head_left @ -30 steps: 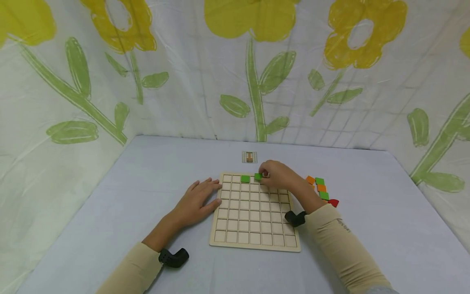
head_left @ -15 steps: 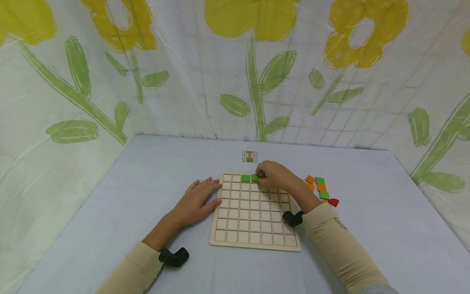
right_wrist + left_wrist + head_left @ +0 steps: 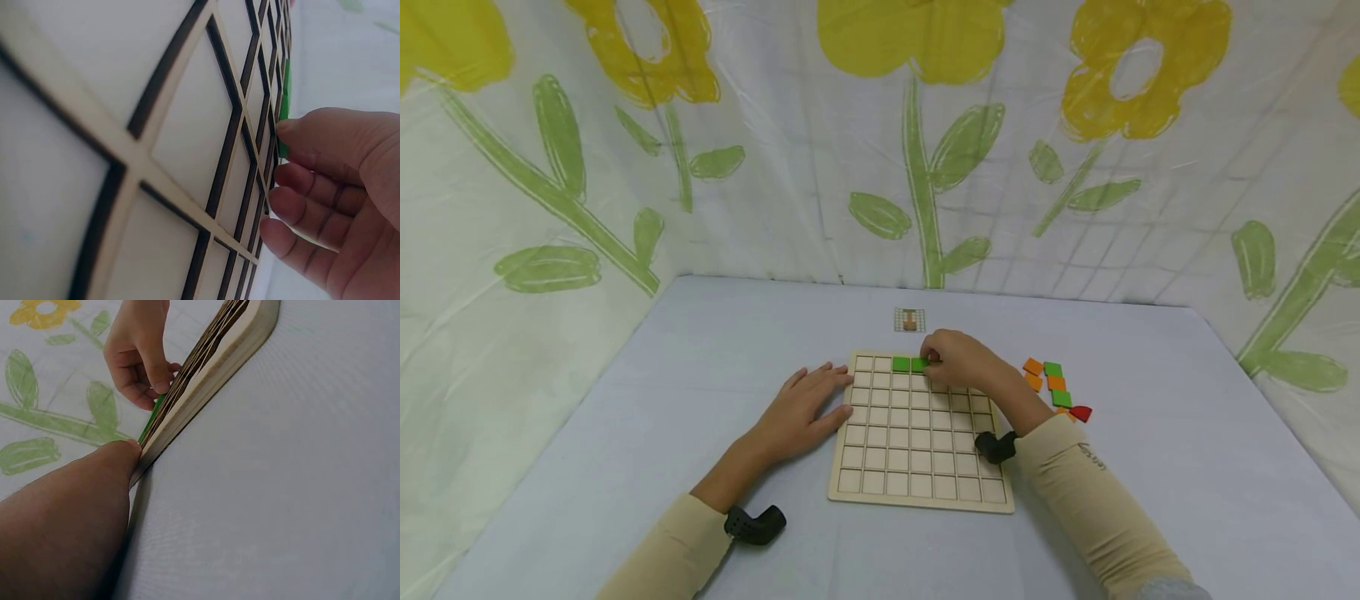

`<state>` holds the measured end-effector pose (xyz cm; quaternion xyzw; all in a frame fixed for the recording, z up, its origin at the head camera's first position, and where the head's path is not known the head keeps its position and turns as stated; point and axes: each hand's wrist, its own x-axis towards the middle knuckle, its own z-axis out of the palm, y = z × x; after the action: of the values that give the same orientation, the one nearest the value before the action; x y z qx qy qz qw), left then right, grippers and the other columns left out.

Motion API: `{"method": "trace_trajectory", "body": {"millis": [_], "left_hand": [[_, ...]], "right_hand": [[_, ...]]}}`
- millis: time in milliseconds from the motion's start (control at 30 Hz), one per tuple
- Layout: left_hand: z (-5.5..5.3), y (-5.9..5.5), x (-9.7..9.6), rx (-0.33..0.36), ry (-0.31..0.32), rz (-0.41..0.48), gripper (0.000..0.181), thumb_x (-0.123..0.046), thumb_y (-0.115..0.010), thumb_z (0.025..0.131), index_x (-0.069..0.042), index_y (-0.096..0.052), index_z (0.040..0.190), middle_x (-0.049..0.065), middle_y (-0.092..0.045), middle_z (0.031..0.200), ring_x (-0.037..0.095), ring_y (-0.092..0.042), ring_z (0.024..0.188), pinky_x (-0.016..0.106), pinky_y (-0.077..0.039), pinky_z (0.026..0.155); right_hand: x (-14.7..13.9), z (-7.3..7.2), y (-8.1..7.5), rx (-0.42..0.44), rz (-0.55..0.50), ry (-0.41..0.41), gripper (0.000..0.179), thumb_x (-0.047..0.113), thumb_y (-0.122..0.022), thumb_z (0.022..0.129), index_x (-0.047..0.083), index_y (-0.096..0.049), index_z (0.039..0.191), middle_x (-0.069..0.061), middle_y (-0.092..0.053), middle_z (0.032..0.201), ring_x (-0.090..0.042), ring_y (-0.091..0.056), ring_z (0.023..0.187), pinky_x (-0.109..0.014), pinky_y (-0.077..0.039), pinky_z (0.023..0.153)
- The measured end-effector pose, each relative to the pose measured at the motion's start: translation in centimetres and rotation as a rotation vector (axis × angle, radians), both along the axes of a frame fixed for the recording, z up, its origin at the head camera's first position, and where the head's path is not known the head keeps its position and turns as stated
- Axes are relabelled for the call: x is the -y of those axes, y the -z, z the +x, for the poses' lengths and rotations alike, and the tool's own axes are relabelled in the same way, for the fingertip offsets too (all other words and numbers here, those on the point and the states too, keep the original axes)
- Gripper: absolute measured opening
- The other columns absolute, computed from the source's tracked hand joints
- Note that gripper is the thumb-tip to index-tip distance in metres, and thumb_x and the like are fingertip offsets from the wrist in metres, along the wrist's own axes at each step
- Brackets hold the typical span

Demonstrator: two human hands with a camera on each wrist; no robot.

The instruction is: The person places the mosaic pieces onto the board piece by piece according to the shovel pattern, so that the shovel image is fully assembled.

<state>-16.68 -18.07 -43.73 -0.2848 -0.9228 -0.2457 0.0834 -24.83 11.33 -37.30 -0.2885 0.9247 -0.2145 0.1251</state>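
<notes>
A wooden grid board [image 3: 921,438] lies on the table in front of me. My right hand [image 3: 966,360] is over the board's far row and pinches a green square tile [image 3: 918,365] at the cell right beside another green tile [image 3: 901,364]. In the right wrist view the thumb of my right hand [image 3: 337,194] presses on the green tile [image 3: 284,149], low against the grid; the other fingers are curled. My left hand [image 3: 803,415] lies with fingers spread on the table, thumb and fingertips at the board's left edge.
To the right of the board lie loose orange and green tiles [image 3: 1057,383] and a red rounded piece [image 3: 1081,413]. A small pattern card [image 3: 909,320] lies behind the board. A flower-painted sheet [image 3: 775,192] hangs behind the table.
My right hand has moved slightly left and down with the green tile, bringing it beside the other green tile in the far row. The left hand stays still.
</notes>
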Motion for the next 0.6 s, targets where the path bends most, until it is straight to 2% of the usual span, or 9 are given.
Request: {"method": "trace_trajectory", "body": {"millis": [167,400,600], "left_hand": [[0.0,-0.1,0.0,0.003,0.003,0.003,0.052,-0.039,-0.059,0.101,-0.009,-0.055,0.143,0.009,-0.048,0.151,0.030,-0.036,0.144,0.057,-0.020,0.117],[0.0,-0.1,0.0,-0.002,0.006,-0.001,0.052,-0.039,-0.058,0.101,-0.009,-0.054,0.143,0.009,-0.048,0.151,0.031,-0.036,0.144,0.058,-0.020,0.117],[0.0,-0.2,0.0,0.001,0.003,-0.005,0.051,-0.038,-0.058,0.101,-0.009,-0.054,0.143,0.009,-0.048,0.151,0.031,-0.036,0.144,0.058,-0.020,0.117]], "right_hand": [[-0.1,0.0,0.1,0.008,-0.008,0.006,0.027,0.008,-0.064,0.097,-0.002,-0.067,0.121,-0.014,-0.064,0.119,-0.030,-0.061,0.111,-0.044,-0.052,0.092],[-0.8,0.3,0.3,-0.024,-0.031,-0.002,0.025,0.007,-0.062,0.097,-0.003,-0.068,0.118,-0.015,-0.065,0.115,-0.031,-0.062,0.108,-0.045,-0.052,0.091],[-2.7,0.6,0.3,-0.023,-0.072,0.044,0.027,0.009,-0.062,0.098,-0.003,-0.067,0.121,-0.013,-0.064,0.112,-0.029,-0.062,0.102,-0.044,-0.053,0.086]]}}
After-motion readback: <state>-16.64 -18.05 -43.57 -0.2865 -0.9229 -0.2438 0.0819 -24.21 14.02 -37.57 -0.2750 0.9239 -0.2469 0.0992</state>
